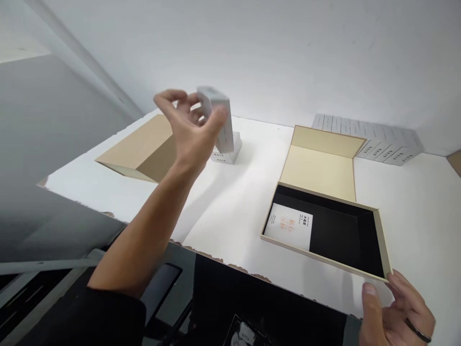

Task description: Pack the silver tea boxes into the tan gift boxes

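Raised above the table, my left hand [194,129] pinches a small white box [226,125] between thumb and fingers; the box is slightly blurred. Below and behind it, another small white box [236,146] lies on the table, partly hidden. My right hand [399,307] is at the near right corner of an open cream gift box [324,263]. Its fingertips touch that corner while the thumb stands apart from them. The gift box has a black interior, with a printed white box [290,226] lying flat at its left end. Its hinged lid [319,168] is folded back.
A closed-looking tan box [137,144] stands at the table's left. Several small white boxes [382,139] are lined up against the wall at the back right. The white table [223,226] has a chipped front edge. A brown box edge [455,162] shows at far right.
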The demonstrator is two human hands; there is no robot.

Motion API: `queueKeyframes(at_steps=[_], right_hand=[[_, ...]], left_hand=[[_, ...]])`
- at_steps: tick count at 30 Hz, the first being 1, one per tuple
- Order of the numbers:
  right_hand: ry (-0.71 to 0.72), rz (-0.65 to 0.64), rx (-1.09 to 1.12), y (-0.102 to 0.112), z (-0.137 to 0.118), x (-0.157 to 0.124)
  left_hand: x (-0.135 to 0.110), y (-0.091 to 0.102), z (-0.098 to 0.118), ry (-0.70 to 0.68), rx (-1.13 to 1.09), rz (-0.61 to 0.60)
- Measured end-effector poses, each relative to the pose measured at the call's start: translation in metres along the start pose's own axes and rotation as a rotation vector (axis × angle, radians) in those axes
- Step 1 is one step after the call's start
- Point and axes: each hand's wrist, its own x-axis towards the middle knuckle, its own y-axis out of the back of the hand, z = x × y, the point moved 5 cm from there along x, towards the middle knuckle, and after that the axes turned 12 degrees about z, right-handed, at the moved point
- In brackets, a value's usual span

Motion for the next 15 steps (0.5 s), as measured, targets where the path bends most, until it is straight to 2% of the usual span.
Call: queueKeyframes(at_steps=[1,2,5,7,8,9,11,15], right_hand=[[-0.016,0.001,-0.006,0.0,-0.002,0.0],[-0.035,0.009,-0.004,0.0,-0.003,-0.001],[-0.08,0.018,0.03,0.001,-0.003,-0.001],[-0.11,0.008,0.032,0.002,-0.001,-0.001],[-0.121,0.0,0.024,0.003,0.0,-0.001],[-0.13,-0.01,0.009,0.003,0.001,-0.001],[-0.136,-0.025,-0.017,0.004,0.001,-0.002],[-0.155,-0.038,-0.028,0.004,-0.001,-0.003]], left_hand=[[-0.003,-0.008,0.022,-0.017,-0.14,-0.045],[-0.01,-0.019,0.044,-0.039,-0.21,-0.154],[-0.058,-0.061,0.107,-0.243,-0.108,-0.795],[-0.101,-0.079,0.127,-0.371,0.026,-1.249],[-0.12,-0.084,0.13,-0.412,0.102,-1.429],[-0.135,-0.088,0.13,-0.44,0.182,-1.559],[-0.153,-0.092,0.123,-0.481,0.338,-1.682],[-0.16,-0.092,0.111,-0.502,0.497,-1.714]])
